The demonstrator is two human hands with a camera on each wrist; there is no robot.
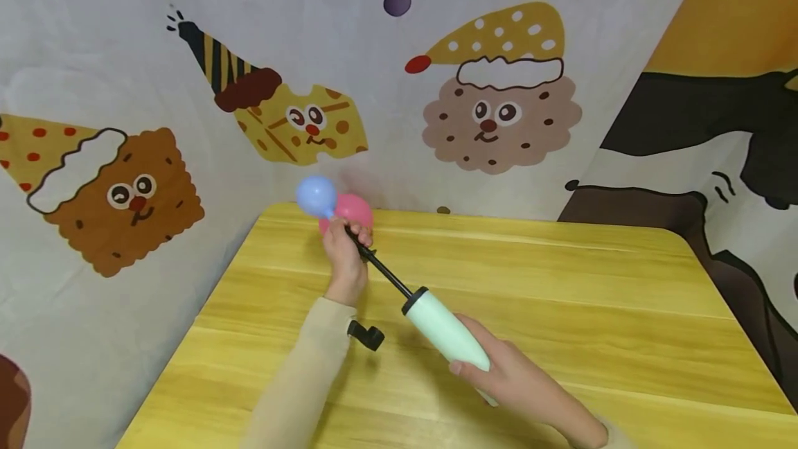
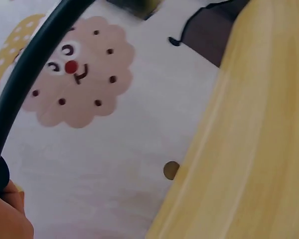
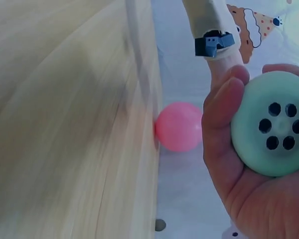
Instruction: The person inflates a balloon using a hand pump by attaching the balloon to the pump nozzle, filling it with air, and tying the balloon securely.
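one mint-green balloon pump point(image 1: 449, 331), two hands, and it's all about the line between them. in the head view the pump's long axis runs on a slant, from the right hand point(image 1: 511, 373) at lower right up to the left hand point(image 1: 345, 255). right hand is wrapped round the back end of the green barrel; left hand has its fingers curled at the far end of the black rod point(image 1: 389, 272), right where the neck of a small blue balloon point(image 1: 316, 195) comes in. so that balloon sits just past the left hand, up and to the left, roughly carrying on the pump's line, and the left hand is way nearer to it. can't tell how the neck sits on the tip, fingers cover it. any push along that rod would hinge on both hands staying lined up, imo.

a pink balloon point(image 1: 355, 210) is by the back edge of the wooden counter point(image 1: 530, 276); the blue one overlaps it, no idea if they touch. right wrist view gets the pink one nearly whole, plus the pump's end cap point(image 3: 281, 124) with six dark holes, which the head view hides. left wrist view misses both balloons: just what looks like the rod, a bit of hand, counter and printed cloth point(image 2: 99, 164).
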